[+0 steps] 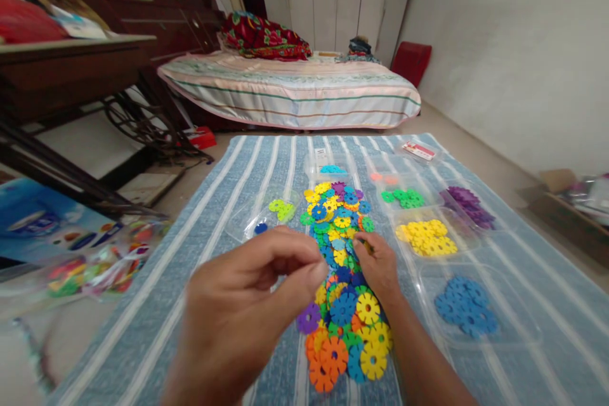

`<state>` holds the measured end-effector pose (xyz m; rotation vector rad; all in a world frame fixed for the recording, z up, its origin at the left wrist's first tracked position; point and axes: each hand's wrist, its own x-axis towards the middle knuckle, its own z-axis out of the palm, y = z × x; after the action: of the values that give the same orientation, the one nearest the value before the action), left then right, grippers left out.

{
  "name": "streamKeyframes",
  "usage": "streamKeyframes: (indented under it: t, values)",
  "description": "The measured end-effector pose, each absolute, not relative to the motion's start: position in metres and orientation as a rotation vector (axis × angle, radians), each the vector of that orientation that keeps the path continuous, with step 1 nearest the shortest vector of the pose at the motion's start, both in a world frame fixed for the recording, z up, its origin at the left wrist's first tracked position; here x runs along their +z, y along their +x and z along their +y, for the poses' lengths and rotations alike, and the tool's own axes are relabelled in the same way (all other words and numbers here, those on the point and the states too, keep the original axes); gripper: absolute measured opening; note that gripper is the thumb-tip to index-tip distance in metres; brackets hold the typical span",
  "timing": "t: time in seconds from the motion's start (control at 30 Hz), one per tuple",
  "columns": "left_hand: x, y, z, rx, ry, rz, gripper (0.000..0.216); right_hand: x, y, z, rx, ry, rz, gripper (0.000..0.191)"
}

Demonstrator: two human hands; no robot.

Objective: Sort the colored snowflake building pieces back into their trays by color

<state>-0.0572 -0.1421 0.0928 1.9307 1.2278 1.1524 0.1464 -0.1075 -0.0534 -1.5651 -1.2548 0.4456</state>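
Note:
A long pile of mixed-colour plastic snowflake discs (343, 279) lies on a blue striped mat (228, 203). My left hand (247, 311) hovers above the pile's left side, thumb and fingers pinched together; I cannot make out anything in them. My right hand (378, 263) rests on the pile's right edge, fingers curled down and pinched on a disc. Clear trays to the right hold sorted discs: yellow ones (425, 236), blue ones (464, 306), green ones (403, 198), purple ones (469, 203).
Clear plastic bags (266, 216) with a few discs lie left of the pile. A bag of colourful toys (99, 260) sits off the mat at left. A bed (290, 89) stands beyond, a dark wooden table (71, 70) at left, a cardboard box (566, 203) at right.

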Motion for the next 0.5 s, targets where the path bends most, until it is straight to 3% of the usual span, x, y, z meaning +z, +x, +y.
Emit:
streamKeyframes:
  t: [0.13,0.27,0.5]
  values:
    - [0.083,-0.024,-0.107,0.570,2.264,1.445,0.008,-0.055,0.147,-0.108,0.460,-1.567,-1.255,0.023]
    - [0.045,-0.015,-0.095,0.092,2.331,1.676,0.019,-0.057,0.147,-0.108,0.452,-1.568,-1.258,0.024]
    - [0.023,-0.015,-0.089,-0.041,2.256,1.698,0.025,-0.060,0.148,-0.106,0.448,-1.555,-1.270,0.023]
